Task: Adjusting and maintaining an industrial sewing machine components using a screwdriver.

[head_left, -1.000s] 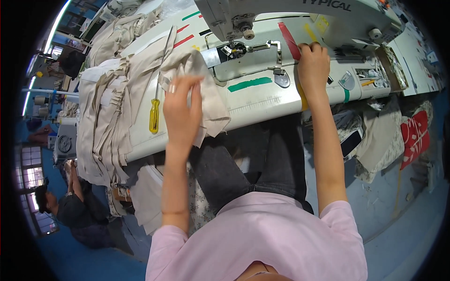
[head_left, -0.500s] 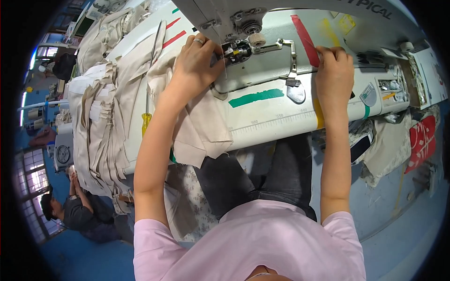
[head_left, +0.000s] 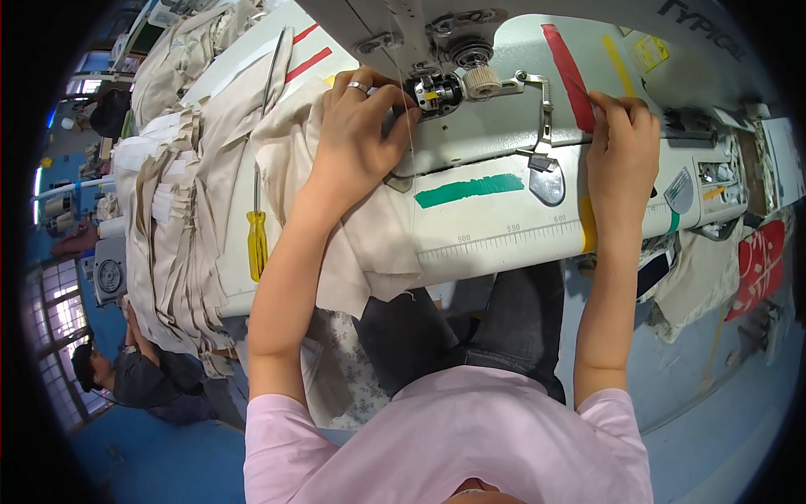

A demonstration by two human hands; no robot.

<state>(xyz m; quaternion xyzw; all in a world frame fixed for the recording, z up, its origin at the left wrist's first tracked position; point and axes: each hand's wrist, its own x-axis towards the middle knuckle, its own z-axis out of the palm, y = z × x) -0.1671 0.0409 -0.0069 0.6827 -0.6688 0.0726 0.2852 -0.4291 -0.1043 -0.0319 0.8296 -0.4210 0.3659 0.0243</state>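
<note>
My left hand, a ring on one finger, reaches up to the needle area of a white sewing machine, its fingertips touching the mechanism beside a thin thread. Under that hand a piece of beige cloth lies on the table and hangs over the front edge. My right hand rests on the machine bed at the right, fingers curled together near a red tape strip; whether it pinches anything I cannot tell.
A yellow-handled screwdriver lies on the table to the left. Stacks of folded beige cloth pile up further left. Green tape marks the bed. Another person sits at the lower left. A red item hangs at the right.
My left hand left the cloth at the table's front and went up to the needle area. My right hand stayed on the machine bed near the red tape.
</note>
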